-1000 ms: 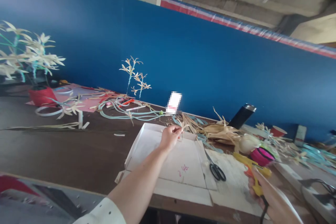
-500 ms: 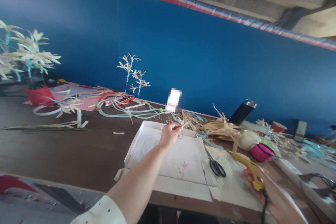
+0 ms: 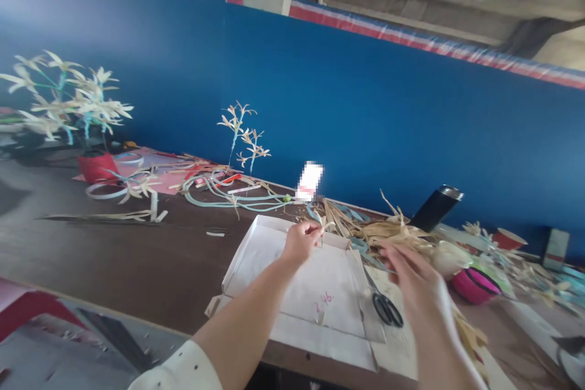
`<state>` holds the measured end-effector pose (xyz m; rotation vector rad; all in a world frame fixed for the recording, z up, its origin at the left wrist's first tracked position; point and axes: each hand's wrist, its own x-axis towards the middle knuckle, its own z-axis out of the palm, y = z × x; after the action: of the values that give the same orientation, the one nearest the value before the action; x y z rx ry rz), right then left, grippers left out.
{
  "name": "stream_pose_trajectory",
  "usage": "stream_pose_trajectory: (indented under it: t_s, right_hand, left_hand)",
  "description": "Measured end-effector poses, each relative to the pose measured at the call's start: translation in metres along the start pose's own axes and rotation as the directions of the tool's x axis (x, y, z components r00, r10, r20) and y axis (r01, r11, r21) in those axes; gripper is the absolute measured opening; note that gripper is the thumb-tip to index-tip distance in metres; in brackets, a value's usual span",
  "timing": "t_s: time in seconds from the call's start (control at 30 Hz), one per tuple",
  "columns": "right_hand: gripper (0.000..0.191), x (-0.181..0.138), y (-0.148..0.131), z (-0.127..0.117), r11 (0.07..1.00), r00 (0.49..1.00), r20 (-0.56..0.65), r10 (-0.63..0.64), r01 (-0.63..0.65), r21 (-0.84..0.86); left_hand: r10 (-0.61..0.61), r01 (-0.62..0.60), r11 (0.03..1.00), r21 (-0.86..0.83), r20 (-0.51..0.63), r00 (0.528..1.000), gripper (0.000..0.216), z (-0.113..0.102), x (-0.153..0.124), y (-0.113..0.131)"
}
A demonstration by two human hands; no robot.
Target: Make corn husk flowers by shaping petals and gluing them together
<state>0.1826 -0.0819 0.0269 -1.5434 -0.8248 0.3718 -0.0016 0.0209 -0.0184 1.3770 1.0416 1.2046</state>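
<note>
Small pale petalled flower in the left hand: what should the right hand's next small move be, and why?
Probably ease the right hand left toward the small pale petalled flower to steady it: the left hand alone pinches it, near the far edge of the open white cardboard box, while the blurred right shows no tool.

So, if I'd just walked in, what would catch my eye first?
Probably the broad blue wall behind the table, with pale flowers in a red pot standing out at the left. Then the left hand, pinching a small pale flower-like piece over the far part of the open white box. The bright pink object at right also pops.
</note>
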Motion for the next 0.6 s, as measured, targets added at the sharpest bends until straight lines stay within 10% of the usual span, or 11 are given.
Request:
stream_pose_trajectory:
  t_s: [0.23,0.6]
  right_hand:
    - [0.041,0.004,0.004,0.113,0.898,0.928,0.263,0.263,-0.335,0.286]
    - [0.043,-0.004,0.03,0.11,0.954,0.931,0.336,0.142,-0.22,0.205]
  left_hand:
    - [-0.029,0.026,0.999,-0.025,-0.107,0.994,0.018,-0.004,0.007,-0.001]
    - [0.076,-0.075,0.997,0.024,-0.042,0.996,0.02,0.0,0.001,0.0]
